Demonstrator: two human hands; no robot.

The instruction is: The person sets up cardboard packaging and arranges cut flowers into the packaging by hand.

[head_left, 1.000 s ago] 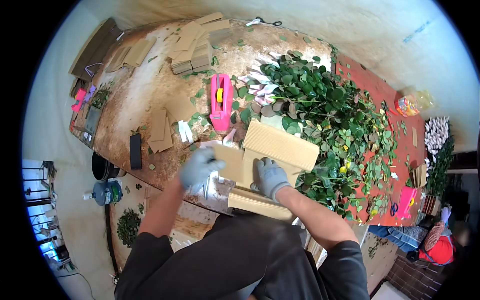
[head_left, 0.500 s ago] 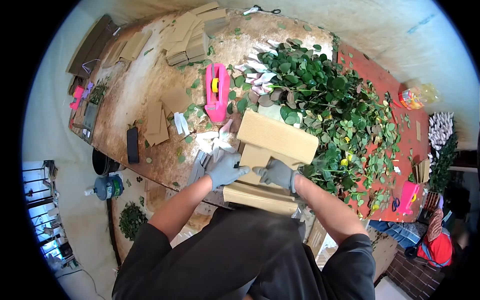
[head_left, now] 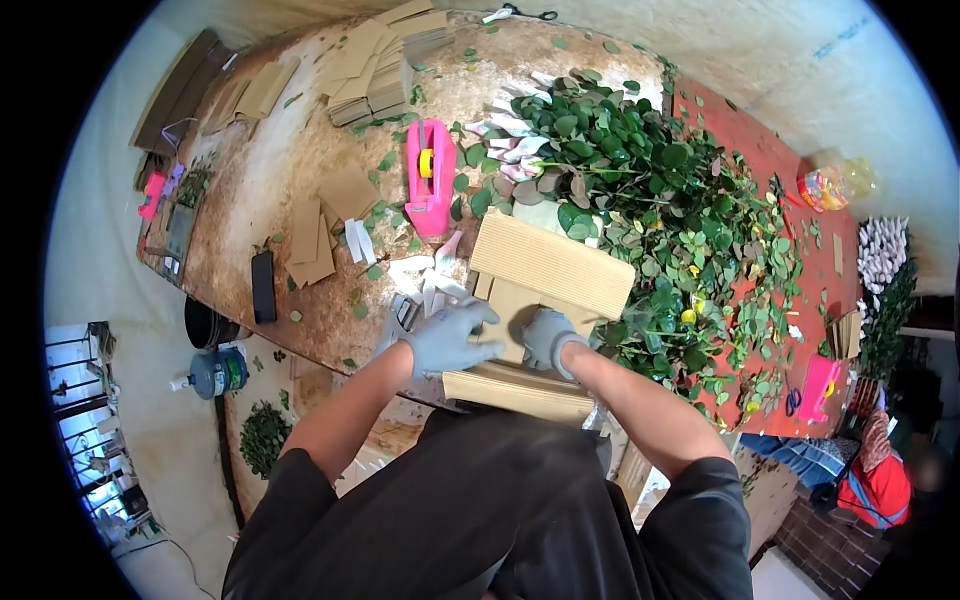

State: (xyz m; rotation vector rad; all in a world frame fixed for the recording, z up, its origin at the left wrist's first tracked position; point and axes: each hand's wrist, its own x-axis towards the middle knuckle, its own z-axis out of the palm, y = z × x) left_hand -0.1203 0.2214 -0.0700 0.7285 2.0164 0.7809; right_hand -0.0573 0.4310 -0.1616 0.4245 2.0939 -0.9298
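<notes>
Stained table | left hand: fingers parted, half-bent, at cardboard | right hand: fingers curled against cardboard, grip indeterminate | cardboard: near table edge, flap raised | beyond: pink tape dispenser, leafy stems

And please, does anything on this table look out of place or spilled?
Yes, slightly untidy: loose leaves lie scattered around the pink tape dispenser, outside the leafy pile, and the cardboard stack has sheets askew on top. I see no clear damage on the corrugated cardboard.
</notes>
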